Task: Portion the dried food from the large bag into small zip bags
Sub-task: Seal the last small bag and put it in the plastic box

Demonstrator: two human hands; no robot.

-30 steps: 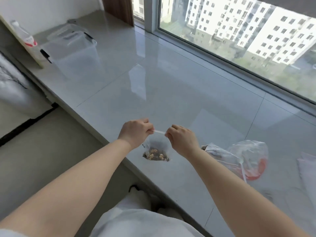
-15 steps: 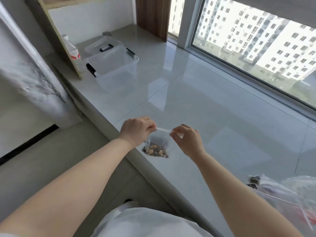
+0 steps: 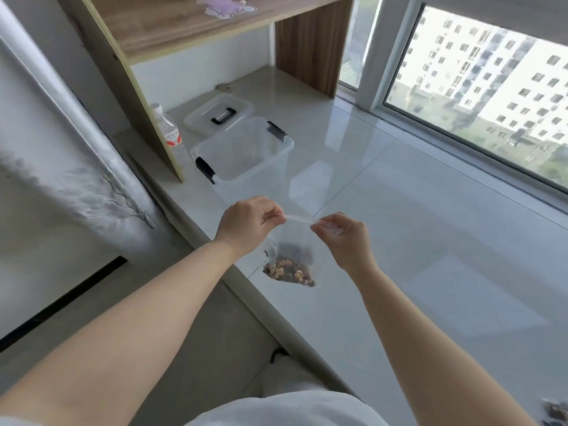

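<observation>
A small clear zip bag [image 3: 292,253] hangs between my hands above the sill's front edge, with brown dried food [image 3: 289,273] heaped at its bottom. My left hand [image 3: 249,224] pinches the left end of the bag's zip strip. My right hand [image 3: 342,238] pinches the right end, and the strip is stretched taut between them. Only a dark corner of the large bag [image 3: 558,412] shows at the bottom right edge.
An open clear plastic bin [image 3: 242,152] with black latches stands on the pale tiled sill [image 3: 430,241] at the back left, its lid [image 3: 218,113] behind it. A water bottle [image 3: 169,132] leans by a wooden shelf unit [image 3: 159,96]. The window runs along the right.
The view has swung left, so the bin and shelf came closer and the large bag slid almost out of sight. Both hands carried the small bag leftward, still holding its top.
</observation>
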